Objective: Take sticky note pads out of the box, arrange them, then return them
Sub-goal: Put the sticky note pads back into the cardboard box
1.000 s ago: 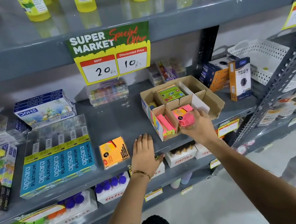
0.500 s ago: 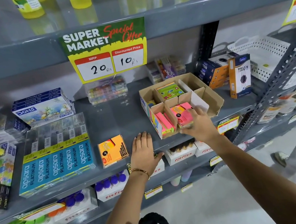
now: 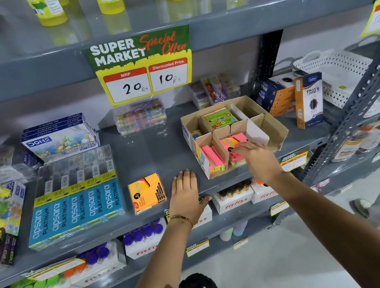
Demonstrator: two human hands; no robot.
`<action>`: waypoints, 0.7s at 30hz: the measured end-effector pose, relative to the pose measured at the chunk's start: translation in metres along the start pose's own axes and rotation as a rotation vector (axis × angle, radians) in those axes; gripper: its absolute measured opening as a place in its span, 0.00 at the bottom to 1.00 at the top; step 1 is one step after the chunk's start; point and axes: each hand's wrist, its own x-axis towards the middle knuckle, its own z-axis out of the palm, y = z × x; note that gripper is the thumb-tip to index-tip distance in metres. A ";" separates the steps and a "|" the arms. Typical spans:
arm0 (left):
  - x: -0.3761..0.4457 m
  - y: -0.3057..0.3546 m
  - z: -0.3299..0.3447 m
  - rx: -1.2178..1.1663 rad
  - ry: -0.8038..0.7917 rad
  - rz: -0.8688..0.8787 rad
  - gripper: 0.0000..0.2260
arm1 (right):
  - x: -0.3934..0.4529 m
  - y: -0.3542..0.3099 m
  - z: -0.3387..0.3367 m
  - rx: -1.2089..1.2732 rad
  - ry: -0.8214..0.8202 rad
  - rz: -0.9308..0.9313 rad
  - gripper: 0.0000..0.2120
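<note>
Return phase looked nearly done: right hand (image 3: 253,156), fingers flat and holding nothing, pressed pink pad (image 3: 234,142) into box (image 3: 273,128), left hand (image 3: 186,191) lay open on shelf (image 3: 151,155), w/ orange pad (image 3: 147,193) left outside.

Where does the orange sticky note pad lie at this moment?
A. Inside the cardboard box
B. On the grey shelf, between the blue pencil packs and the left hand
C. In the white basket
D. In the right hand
B: the orange sticky note pad lies flat on the grey shelf, with the blue pencil packs on one side and the left hand on the other, outside the cardboard box.
</note>
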 end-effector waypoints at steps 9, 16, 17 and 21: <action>0.000 -0.003 -0.020 -0.032 0.018 0.022 0.38 | 0.010 -0.022 -0.021 0.216 0.145 0.136 0.20; -0.036 -0.078 -0.055 -0.082 0.368 -0.281 0.32 | 0.011 -0.131 -0.035 0.602 0.229 0.165 0.12; -0.043 -0.093 -0.056 -0.066 0.355 -0.345 0.31 | 0.011 -0.149 -0.027 0.605 0.111 0.176 0.13; -0.065 -0.131 -0.051 -0.036 0.302 -0.502 0.30 | 0.005 -0.209 0.006 0.444 -0.277 0.123 0.24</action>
